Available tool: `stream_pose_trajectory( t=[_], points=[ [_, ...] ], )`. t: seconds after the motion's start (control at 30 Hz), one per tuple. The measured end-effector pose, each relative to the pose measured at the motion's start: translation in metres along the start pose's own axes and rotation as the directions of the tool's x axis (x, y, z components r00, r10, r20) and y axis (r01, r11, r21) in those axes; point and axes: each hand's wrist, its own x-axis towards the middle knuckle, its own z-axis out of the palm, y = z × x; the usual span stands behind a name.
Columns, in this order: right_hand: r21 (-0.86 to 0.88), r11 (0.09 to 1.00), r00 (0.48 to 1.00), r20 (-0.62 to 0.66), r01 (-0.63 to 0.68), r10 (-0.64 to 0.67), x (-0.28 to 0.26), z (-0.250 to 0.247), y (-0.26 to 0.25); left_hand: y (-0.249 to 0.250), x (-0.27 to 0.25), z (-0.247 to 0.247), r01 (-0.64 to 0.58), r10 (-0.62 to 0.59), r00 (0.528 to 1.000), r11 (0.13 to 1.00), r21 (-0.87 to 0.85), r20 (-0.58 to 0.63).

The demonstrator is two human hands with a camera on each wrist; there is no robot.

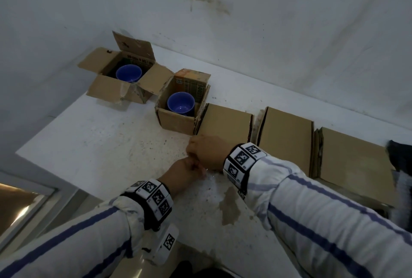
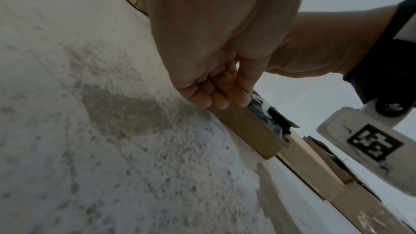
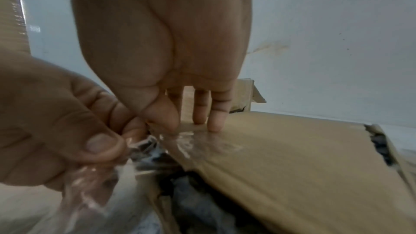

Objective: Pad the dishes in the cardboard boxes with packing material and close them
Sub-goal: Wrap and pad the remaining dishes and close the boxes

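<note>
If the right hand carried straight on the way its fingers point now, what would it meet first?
Nothing is left to cross: the right hand has its fingertips already pressed on the closed box flap, over clear tape. Pushing on would likely just press the flap down.

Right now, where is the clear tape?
In the right wrist view, the clear tape lies over the near edge of the closed box, pressed by the right hand; the left hand pinches its loose end.

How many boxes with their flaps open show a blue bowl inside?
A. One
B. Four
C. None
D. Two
D: the head view shows one blue bowl in the far open box and another bowl in the nearer open box.
</note>
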Motion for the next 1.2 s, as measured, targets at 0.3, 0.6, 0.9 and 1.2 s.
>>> stream_pose_trajectory(
  t=[0.3,0.6,0.9,1.2],
  points=[
    [-0.018,0.997,0.991,0.109,-0.081,0.083,0.003,-0.006,-0.005,0.005,0.000,0.002,-0.017,0.003,0.996,0.988,0.155,0.087],
    [0.388,0.906,0.979,-0.040,-0.168,0.198,-0.064,0.005,0.035,-0.006,-0.002,0.008,0.041,-0.043,0.999,0.977,-0.209,-0.007],
    [0.113,0.989,0.971,-0.205,-0.100,0.121,-0.087,0.053,0.020,-0.013,-0.007,0.020,0.052,-0.075,0.993,0.970,-0.236,-0.092],
    [0.076,0.992,0.958,-0.264,-0.096,0.113,-0.089,0.058,0.008,-0.009,-0.014,0.018,0.064,-0.082,0.993,0.976,-0.207,-0.084]
  ],
)
